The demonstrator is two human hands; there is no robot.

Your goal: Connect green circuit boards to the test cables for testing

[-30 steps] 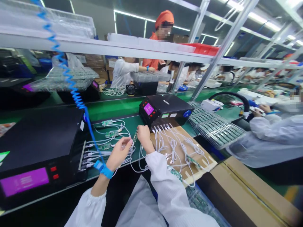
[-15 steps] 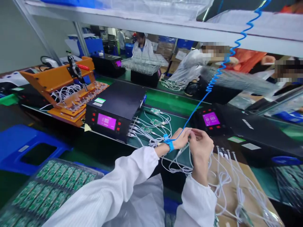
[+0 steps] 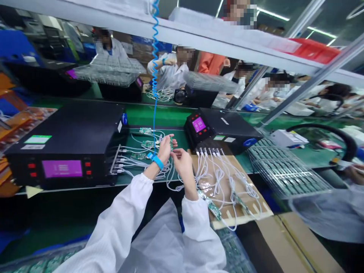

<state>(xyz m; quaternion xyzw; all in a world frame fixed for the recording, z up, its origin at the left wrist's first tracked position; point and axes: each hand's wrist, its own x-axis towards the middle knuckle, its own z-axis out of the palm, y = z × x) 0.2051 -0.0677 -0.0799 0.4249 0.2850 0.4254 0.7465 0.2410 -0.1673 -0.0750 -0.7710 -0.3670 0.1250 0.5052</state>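
My left hand (image 3: 164,151), with a blue wrist strap (image 3: 156,161) on it, holds a small green circuit board (image 3: 171,143) against its fingers. The fingertips of my right hand (image 3: 182,163) are pinched at the board's lower end. A white cable (image 3: 168,175) hangs from that pinch; its plug is hidden by the fingers. Left of my hands, several circuit boards (image 3: 139,156) lie on the green mat, wired by white cables to a black tester (image 3: 68,125) with a lit purple screen.
Right of my hands a second black tester (image 3: 224,123) feeds several white cables over a cardboard sheet (image 3: 204,182), where another circuit board (image 3: 213,210) lies. Trays of boards (image 3: 284,167) stand farther right. A coiled blue cord (image 3: 154,76) hangs down to my wrist. Co-workers sit across the bench.
My view has swung to the right, so the bench and testers appear farther left. My hands stay close together, and the board in my left hand now shows.
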